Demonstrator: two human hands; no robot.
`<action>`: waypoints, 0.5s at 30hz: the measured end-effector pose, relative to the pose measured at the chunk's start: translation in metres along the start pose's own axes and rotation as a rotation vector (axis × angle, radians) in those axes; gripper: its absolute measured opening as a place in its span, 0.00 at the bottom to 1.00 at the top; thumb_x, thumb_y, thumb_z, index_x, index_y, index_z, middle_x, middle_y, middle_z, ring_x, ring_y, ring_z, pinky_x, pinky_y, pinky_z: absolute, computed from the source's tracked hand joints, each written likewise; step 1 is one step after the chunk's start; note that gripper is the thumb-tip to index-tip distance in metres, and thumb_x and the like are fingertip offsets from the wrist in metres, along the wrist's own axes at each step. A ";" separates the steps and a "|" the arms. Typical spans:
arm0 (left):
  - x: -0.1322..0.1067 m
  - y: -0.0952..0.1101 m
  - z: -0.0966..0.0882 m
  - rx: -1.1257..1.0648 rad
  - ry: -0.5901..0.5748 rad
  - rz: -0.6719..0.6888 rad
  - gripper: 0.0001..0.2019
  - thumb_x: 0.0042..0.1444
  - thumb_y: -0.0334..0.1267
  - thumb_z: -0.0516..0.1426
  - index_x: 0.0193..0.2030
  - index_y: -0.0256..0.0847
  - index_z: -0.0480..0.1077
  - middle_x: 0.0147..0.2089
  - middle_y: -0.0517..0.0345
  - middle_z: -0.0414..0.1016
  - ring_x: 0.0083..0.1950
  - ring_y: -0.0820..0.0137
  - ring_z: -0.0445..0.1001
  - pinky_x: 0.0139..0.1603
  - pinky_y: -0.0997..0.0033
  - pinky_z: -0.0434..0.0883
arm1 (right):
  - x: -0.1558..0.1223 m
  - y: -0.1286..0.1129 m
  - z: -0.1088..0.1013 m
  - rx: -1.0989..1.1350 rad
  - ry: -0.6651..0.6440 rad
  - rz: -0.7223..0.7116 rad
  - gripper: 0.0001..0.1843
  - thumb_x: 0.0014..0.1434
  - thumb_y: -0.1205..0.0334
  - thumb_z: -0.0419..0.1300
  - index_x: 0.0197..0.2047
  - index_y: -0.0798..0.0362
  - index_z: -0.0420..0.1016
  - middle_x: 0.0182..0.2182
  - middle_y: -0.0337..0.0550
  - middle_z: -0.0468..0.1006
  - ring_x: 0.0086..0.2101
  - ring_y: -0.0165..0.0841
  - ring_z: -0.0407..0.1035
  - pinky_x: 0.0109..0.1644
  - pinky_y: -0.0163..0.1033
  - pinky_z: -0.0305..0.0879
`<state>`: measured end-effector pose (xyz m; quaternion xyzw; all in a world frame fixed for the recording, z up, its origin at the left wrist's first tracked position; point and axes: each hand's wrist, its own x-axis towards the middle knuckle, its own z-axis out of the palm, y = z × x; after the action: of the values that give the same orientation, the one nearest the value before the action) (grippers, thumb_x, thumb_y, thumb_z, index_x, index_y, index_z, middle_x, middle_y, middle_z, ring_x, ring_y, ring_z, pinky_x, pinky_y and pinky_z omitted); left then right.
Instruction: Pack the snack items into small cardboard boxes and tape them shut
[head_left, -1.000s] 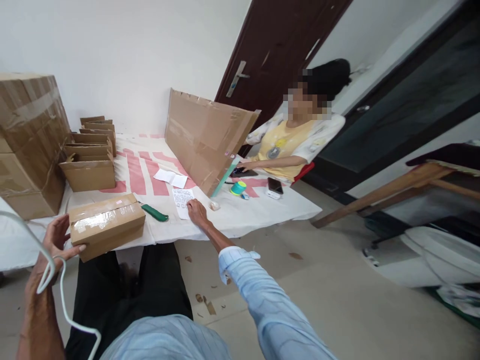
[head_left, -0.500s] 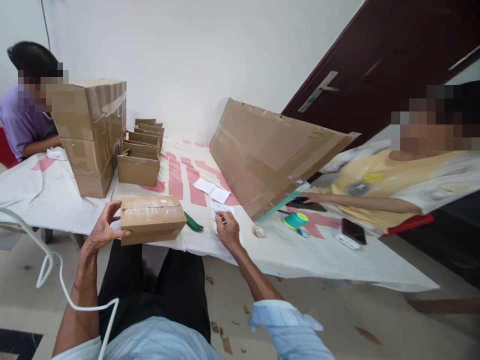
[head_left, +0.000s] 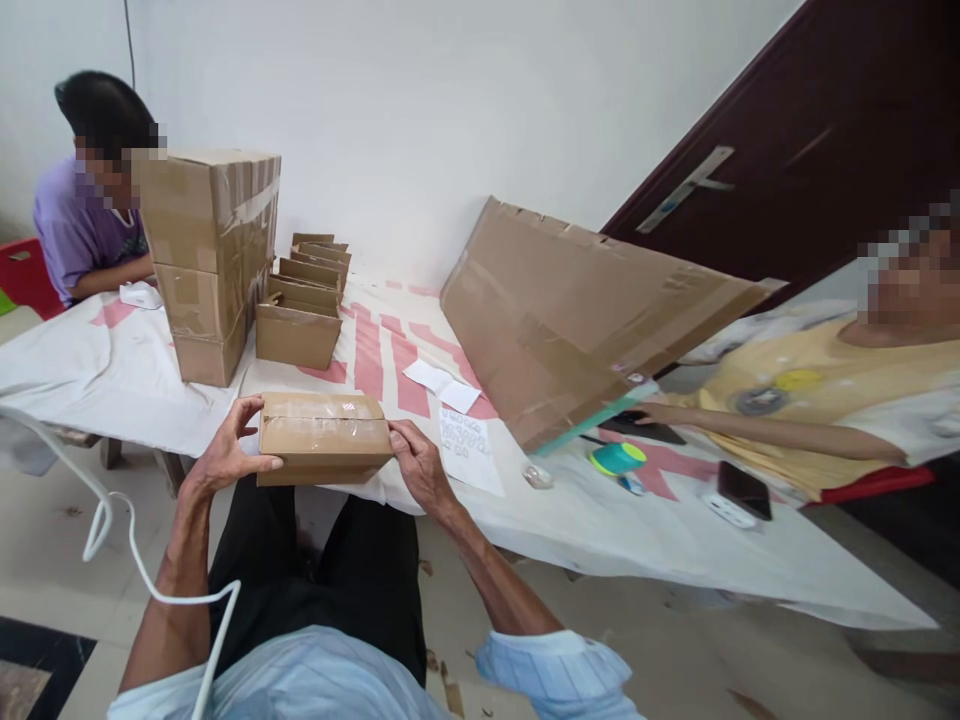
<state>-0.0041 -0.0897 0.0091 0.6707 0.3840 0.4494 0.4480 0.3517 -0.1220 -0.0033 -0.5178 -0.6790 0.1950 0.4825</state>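
A taped cardboard box (head_left: 322, 437) is held between both my hands over the near edge of the table. My left hand (head_left: 234, 450) grips its left end, thumb along the front and fingers curled at the top corner. At the other end, my right hand (head_left: 421, 468) is closed on the box's right edge. A small sticker is on the top face, beside clear tape over the seam. Just right of my right hand lies a sheet of small printed marks (head_left: 466, 447).
Stacked cardboard boxes (head_left: 199, 215) and several open boxes (head_left: 298, 335) stand at the left. A large cardboard panel (head_left: 577, 310) leans at the back. A teal tape roll (head_left: 616, 458) and a phone (head_left: 744, 489) lie to the right. Two people sit at the table's ends.
My right hand has moved left from the printed sheet to the box's right end, uncovering the sheet. The green tool beside the box is now hidden. The view has shifted slightly.
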 end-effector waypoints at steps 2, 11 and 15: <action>0.001 0.003 0.001 0.000 0.003 -0.003 0.43 0.40 0.48 0.79 0.60 0.48 0.63 0.78 0.38 0.61 0.80 0.43 0.61 0.71 0.44 0.68 | -0.004 -0.002 0.000 -0.001 0.005 -0.003 0.20 0.74 0.48 0.53 0.53 0.49 0.82 0.48 0.49 0.82 0.51 0.43 0.76 0.56 0.45 0.73; -0.001 0.009 0.003 0.034 -0.016 0.054 0.33 0.44 0.45 0.77 0.54 0.47 0.68 0.75 0.44 0.64 0.75 0.45 0.66 0.70 0.46 0.70 | 0.006 0.033 -0.002 -0.145 0.027 -0.035 0.25 0.77 0.45 0.48 0.53 0.52 0.81 0.49 0.53 0.81 0.51 0.44 0.75 0.57 0.48 0.72; -0.005 0.006 0.003 0.029 -0.025 0.073 0.35 0.47 0.47 0.76 0.60 0.48 0.69 0.76 0.44 0.63 0.76 0.45 0.65 0.71 0.46 0.70 | 0.015 0.066 -0.007 -0.609 -0.119 0.169 0.17 0.73 0.51 0.56 0.51 0.52 0.80 0.48 0.54 0.80 0.52 0.46 0.72 0.57 0.47 0.69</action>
<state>-0.0019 -0.0966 0.0131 0.6962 0.3599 0.4517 0.4263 0.3922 -0.0849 -0.0440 -0.6807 -0.6877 0.0523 0.2469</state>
